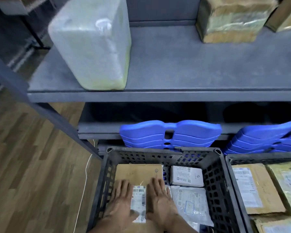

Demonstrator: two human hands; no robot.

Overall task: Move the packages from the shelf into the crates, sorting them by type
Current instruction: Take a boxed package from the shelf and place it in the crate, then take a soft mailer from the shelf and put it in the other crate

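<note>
A flat brown cardboard package [138, 173] with a white shipping label lies in the left black crate [216, 179]. My left hand [120, 199] and my right hand [159, 197] both rest flat on top of it, fingers straight, one on each side of the label. Beside it in the same crate sit a small white box [186, 176] and a white plastic mailer [192, 203]. On the grey shelf [175, 69] above stand a large white-wrapped package [92, 42] at the left and a taped brown box [233, 19] at the back right.
A second black crate [229, 163] at the right holds several brown cardboard packages [255, 187]. Stacked blue plastic pieces [170, 134] lean under the lower shelf behind the crates. Another brown box [287, 15] is at the shelf's far right. Wooden floor [32, 165] lies to the left, with a white cable.
</note>
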